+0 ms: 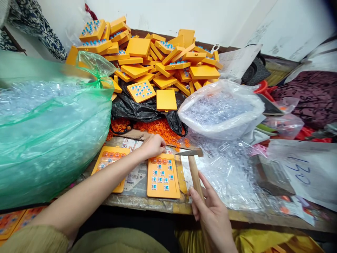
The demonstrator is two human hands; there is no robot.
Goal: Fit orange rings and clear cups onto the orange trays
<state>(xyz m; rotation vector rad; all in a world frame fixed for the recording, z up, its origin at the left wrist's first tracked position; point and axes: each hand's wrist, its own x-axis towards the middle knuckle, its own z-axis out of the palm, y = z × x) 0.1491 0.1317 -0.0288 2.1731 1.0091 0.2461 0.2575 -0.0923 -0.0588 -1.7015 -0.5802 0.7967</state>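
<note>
My right hand (pixel 210 207) is wrapped around the wooden handle of a hammer (pixel 194 170), its metal head raised beside a yellow panel (pixel 160 192). This panel lies flat on the worktable and carries small clear pieces with blue centres, plus a row of orange rings along its top. Over the panel's upper edge is my left hand (pixel 153 145), its fingers curled and close to loose orange rings (pixel 168 130); what they hold, if anything, is hidden. Partly under my left forearm lies a second yellow panel (pixel 119 188) with orange rings in its upper rows.
Yellow panels (pixel 138 47) are heaped against the wall. A green bag (pixel 65 140) bulges at the left. An open white bag (pixel 221 112) of clear pieces stands right of centre, above more loose clear pieces (pixel 229 175). A dark block (pixel 273 175) sits further right.
</note>
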